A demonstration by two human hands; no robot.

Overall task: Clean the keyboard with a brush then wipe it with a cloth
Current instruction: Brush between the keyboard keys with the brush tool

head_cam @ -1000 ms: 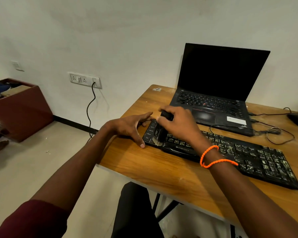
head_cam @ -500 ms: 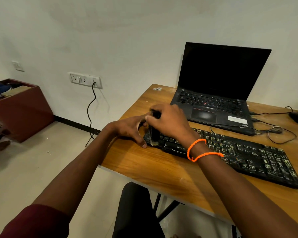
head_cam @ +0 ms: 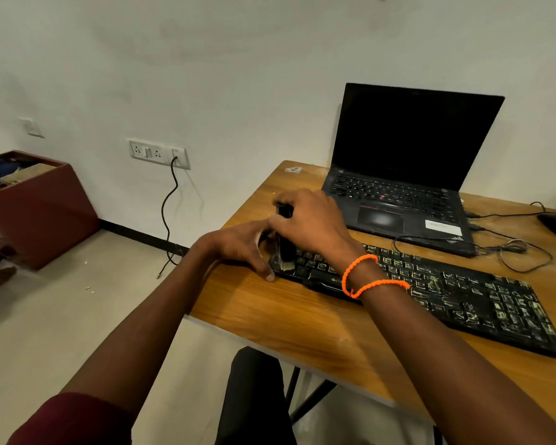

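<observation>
While the right hand [head_cam: 312, 224] grips a black brush [head_cam: 284, 242] upright, bristles sit on the far-left keys of the keyboard [head_cam: 430, 290]. Fingers curled round the brush handle, top of handle pokes out above the knuckles. Orange bracelet [head_cam: 366, 277] on that wrist.

Left hand [head_cam: 241, 244] rests at the kbd's left end, thumb tip down on the desk [head_cam: 302, 322] right by the front-left corner, fingers extended toward the kbd edge; can't tell exactly how they touch it, right hand hides that. The two hands are close together, nearly touching.

Kbd is black, keys smeared w/ pale dust/grime, lies diagonally across the wooden desk, left end near the desk's left edge, right end toward the near-right.

Behind it: open black laptop [head_cam: 405, 175], screen dark, w/ cables [head_cam: 511, 248] running off its right side across the desk. Wall socket strip [head_cam: 158, 152] w/ a black cord hanging down. Dark red box [head_cam: 42, 207] on the floor at left. No cloth seen.
</observation>
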